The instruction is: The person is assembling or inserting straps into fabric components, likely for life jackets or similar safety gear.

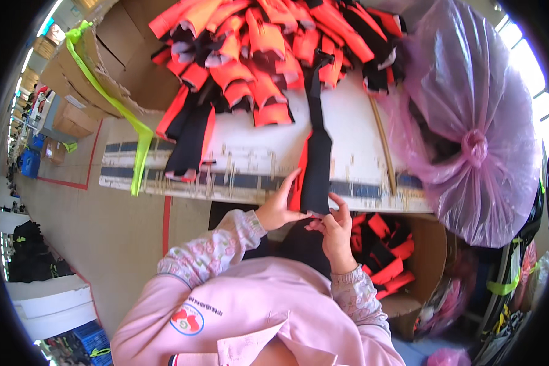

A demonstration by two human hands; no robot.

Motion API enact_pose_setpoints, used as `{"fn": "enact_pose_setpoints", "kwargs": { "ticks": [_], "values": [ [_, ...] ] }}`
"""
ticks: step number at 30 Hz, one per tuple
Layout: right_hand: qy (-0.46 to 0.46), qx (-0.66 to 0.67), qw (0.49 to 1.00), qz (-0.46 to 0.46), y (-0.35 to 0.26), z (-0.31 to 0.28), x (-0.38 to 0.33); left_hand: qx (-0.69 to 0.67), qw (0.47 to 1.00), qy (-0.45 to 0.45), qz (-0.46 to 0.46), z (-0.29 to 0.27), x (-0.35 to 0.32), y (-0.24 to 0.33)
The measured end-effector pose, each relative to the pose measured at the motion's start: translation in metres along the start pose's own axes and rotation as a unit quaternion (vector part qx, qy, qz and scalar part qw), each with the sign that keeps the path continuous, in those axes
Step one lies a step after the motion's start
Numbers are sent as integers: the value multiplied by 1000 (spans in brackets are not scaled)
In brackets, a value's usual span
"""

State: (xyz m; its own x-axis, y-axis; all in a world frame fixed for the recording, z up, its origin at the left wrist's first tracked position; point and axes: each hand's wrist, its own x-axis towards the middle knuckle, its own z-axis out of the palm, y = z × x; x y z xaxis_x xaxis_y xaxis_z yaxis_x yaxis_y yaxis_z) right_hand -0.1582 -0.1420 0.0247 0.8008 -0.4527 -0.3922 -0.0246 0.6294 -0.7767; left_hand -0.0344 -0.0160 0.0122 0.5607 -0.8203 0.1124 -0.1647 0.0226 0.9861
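Note:
A black fabric piece [316,168] with an orange edge lies lengthwise over the front of the white table, its narrow strap running back to a small black buckle. My left hand [279,207] grips its left lower corner, thumb across the near end and fingers along the orange side. Closed on the right lower corner is my right hand [336,229], thumb and finger pinching the near end. The near end hangs slightly past the table edge, between both hands. Farther back, a heap of similar orange and black fabric pieces [265,36] covers the table.
A large tied purple plastic bag [470,152] bulges at the right. On the table [244,137] lies a thin wooden stick [381,143]. An open cardboard box [119,73] with a neon yellow strap [144,137] stands at left. Below the table, another cardboard box [430,256] holds orange and black pieces.

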Motion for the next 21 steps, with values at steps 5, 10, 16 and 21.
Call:
{"fn": "enact_pose_setpoints", "kwargs": {
  "ticks": [5,10,16,21],
  "values": [
    [6,-463,867,-185,3,-15,-16,-91,994,-7,-54,20,-22,0],
    [8,-612,736,-289,-14,1,-4,-129,984,20,-120,25,-35,-3],
    [6,-722,643,-255,-3,13,0,-259,920,189,-224,26,-50,-20],
    [6,-736,625,-261,3,14,2,-289,891,206,-282,31,-53,-21]
  ]
}}
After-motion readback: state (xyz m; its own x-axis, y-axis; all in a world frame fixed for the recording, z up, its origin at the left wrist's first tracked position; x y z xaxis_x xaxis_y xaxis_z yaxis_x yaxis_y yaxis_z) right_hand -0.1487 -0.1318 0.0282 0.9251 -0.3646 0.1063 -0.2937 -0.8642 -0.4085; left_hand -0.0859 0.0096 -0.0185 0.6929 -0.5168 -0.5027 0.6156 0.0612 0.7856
